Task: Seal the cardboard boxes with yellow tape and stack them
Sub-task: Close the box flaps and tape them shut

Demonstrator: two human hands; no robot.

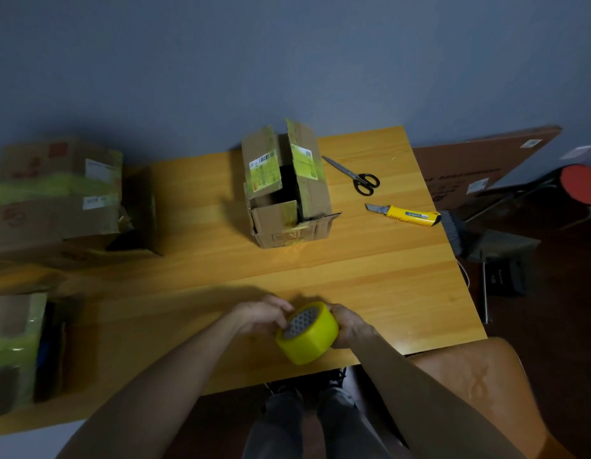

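- Left hand (261, 314) is seen curled against the left end of a yellow tape roll (309, 336), fingers bent over the rim by the grey core.
- Right hand (350, 326) is wrapped round the roll's opposite side; the roll is gripped between both hands, tilted, low over the near edge of the wooden surface (370, 276).
- At far left, a blurred box (16, 346) streaked with yellow tape is shown on the near part of the surface.
- Behind it, two stacked boxes (55, 193) are pictured, one on the other, banded with yellow tape and bearing white labels; detail is lost to blur.
- At the centre back, an open cardboard box (286, 183) is set upright, well apart from the hands, its top flaps parted over a dark gap, with labels and yellow tape remnants on them.
- Just to its right, black-handled scissors (357, 175) are laid flat, blades closed.
- Nearer the right edge, a yellow utility knife (406, 213) is laid flat, blade end toward the box.
- Beyond the surface, a flat brown carton (479, 167) is leaned against the grey wall, and a brown chair (486, 369) is seen at lower right.
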